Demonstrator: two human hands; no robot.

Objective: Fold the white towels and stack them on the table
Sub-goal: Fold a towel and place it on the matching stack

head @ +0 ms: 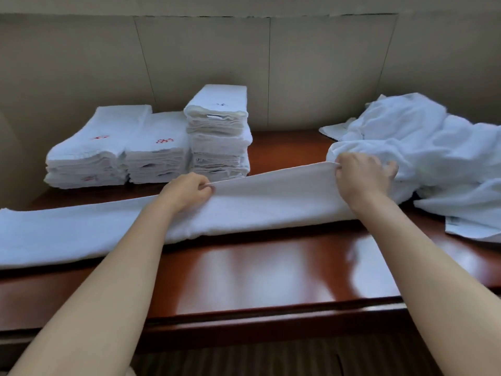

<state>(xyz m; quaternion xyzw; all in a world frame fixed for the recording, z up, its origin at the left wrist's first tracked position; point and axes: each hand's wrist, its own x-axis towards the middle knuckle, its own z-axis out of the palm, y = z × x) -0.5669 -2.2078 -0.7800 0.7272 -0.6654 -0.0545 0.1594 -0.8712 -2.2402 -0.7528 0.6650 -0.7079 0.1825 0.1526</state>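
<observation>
Long white towel [244,210] stretched flat across the desk [271,267], already halved lengthwise, far edge lifted. Mid-fold, judging by this; next move likely calls for carrying the right end over to the left end, edges matched. Left hand [187,192] pinching the far edge; right hand [360,176] pinching the corner. Beyond the left grip, three folded stacks [151,150]. Behind the right grip, unfolded pile [433,147].

Both hands [187,192] [363,176] pinch towel [257,210] edge.

bare forearms, apparently sleeveless, ringless hands
</observation>
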